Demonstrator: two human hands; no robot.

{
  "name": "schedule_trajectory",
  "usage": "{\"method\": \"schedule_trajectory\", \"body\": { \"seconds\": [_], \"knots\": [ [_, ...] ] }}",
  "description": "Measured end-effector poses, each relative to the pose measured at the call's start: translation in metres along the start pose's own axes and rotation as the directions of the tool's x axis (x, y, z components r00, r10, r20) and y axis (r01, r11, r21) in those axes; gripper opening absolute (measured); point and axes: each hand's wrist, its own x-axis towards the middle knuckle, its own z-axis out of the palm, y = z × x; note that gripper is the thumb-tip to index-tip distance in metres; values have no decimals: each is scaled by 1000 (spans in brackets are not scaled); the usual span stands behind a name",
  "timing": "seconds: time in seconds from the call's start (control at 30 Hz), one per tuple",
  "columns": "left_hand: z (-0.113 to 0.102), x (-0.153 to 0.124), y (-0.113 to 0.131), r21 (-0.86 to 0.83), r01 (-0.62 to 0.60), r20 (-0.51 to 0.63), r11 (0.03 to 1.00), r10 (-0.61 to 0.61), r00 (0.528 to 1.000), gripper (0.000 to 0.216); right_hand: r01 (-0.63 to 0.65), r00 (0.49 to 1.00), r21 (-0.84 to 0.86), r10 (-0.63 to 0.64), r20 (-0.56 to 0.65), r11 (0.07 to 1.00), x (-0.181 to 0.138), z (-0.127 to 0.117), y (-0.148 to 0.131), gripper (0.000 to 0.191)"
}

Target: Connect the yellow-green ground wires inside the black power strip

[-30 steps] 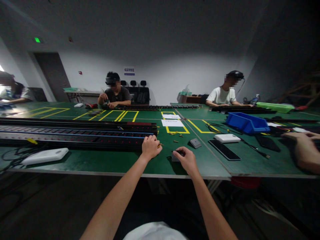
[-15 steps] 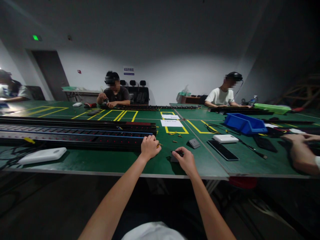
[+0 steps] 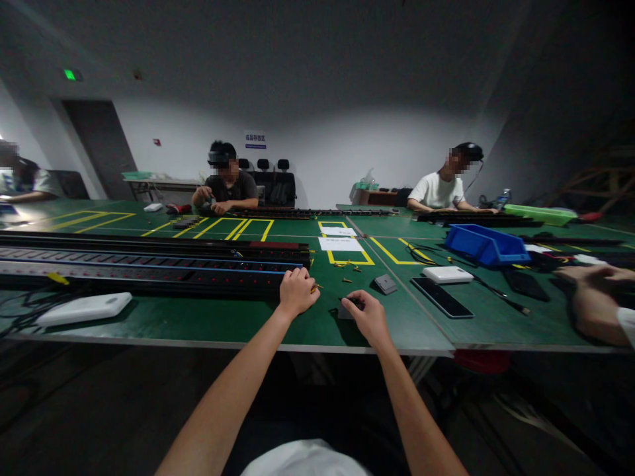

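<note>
My left hand is closed in a fist at the right end of the long black rail assembly on the green table; a small yellow piece pokes out from its fingers. My right hand is curled round a small grey block with a dark part on top, near the table's front edge. Several small yellow and dark screws lie loose just beyond both hands.
A grey square block, a black phone, a white power bank and a blue bin lie to the right. Another white power bank is at left. A neighbour's hand is at right; people sit opposite.
My hands have stayed in place. The neighbour's hand at the right has drawn back slightly toward the right edge.
</note>
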Motion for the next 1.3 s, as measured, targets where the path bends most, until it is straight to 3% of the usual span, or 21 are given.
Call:
{"method": "schedule_trajectory", "body": {
  "seconds": [1.3],
  "knots": [
    [0, 0, 0, -1, 5, 8, 1000, -5, 1000, 21, -32, 999, -14, 32, -13, 999, 1, 2, 1, 22]
  ]
}}
